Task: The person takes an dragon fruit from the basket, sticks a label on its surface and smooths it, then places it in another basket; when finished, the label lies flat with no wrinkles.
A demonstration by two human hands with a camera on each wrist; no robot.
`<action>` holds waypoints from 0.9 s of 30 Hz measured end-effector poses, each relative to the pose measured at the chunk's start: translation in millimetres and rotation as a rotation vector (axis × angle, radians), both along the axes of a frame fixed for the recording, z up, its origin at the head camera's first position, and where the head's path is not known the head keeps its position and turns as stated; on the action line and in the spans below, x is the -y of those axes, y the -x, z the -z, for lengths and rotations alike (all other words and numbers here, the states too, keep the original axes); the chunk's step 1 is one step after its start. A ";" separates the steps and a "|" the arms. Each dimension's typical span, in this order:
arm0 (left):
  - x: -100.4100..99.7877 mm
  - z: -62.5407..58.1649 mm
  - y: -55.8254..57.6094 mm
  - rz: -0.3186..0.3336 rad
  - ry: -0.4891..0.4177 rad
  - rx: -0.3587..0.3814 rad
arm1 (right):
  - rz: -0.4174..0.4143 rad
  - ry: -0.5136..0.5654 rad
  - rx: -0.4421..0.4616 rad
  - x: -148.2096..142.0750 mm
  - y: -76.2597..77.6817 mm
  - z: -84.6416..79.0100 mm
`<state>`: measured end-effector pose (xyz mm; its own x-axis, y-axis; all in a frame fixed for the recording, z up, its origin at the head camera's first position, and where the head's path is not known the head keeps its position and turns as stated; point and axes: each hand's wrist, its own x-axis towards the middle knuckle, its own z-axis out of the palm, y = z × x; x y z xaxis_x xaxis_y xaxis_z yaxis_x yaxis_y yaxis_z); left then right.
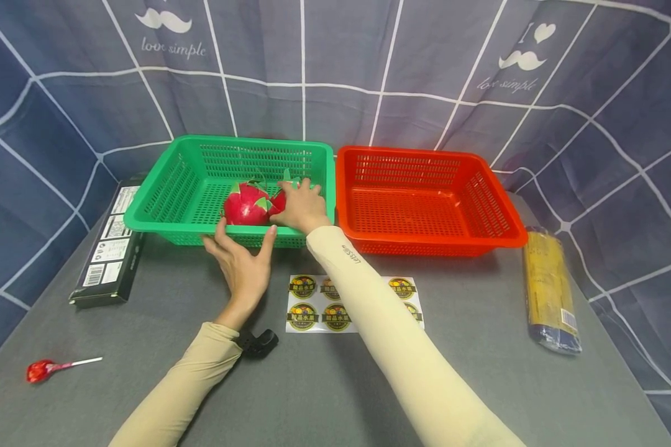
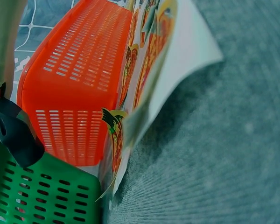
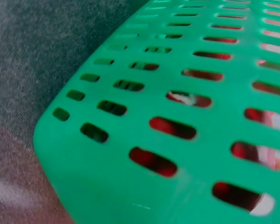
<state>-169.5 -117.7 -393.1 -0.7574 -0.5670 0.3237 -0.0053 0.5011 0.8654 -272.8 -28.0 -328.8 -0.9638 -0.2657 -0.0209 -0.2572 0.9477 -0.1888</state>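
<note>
Green basket (image 1: 218, 158) = landmark, sits on the grey table (image 1: 481, 360). Two dragon fruits lie in it, both toward its right half: left fruit (image 1: 246, 206) near the front wall, red with green tips; right fruit (image 1: 278, 202) beside it, closer to the basket's right end, partly hidden by fingers.

Right hand (image 1: 301, 207) reaches over the basket's front rim into its right end and grasps the right fruit, thumb at the near side, fingers over the top. Left hand (image 1: 239, 264) is at the outside of the basket's front, fingers and thumb spread, tips at the rim just in front of the left fruit; it's released, no fruit in it. Black device (image 1: 260, 343) on the left wrist, in front of the basket. Both arms in cream sleeves (image 1: 402, 347) (right one has small printed lettering).

Right wrist view: mostly slotted green wall, red showing through the slots; fingers can't be made out there.

Red basket (image 1: 414, 211) stands just right of the green basket. Sticker sheet (image 1: 313, 303), white with round fruit labels, lies in front and to the right of the green basket, partly under the right arm's line. Black box (image 1: 109, 248) is just left of the green basket, lollipop (image 1: 40, 370) farther out front-left, yellow pack (image 1: 550, 288) well off to its right, past the red one. Blue-grey curtain (image 1: 274, 43) with white lines hangs behind it.
</note>
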 end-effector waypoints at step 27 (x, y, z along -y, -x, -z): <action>0.3 -0.6 -0.1 0.010 0.007 0.006 | 0.012 0.133 -0.019 -2.3 1.4 1.2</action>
<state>-169.4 -117.9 -392.5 -0.7652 -0.5571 0.3226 -0.0055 0.5068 0.8620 -274.3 -25.7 -330.1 -0.9668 -0.2536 0.0317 -0.2508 0.9176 -0.3083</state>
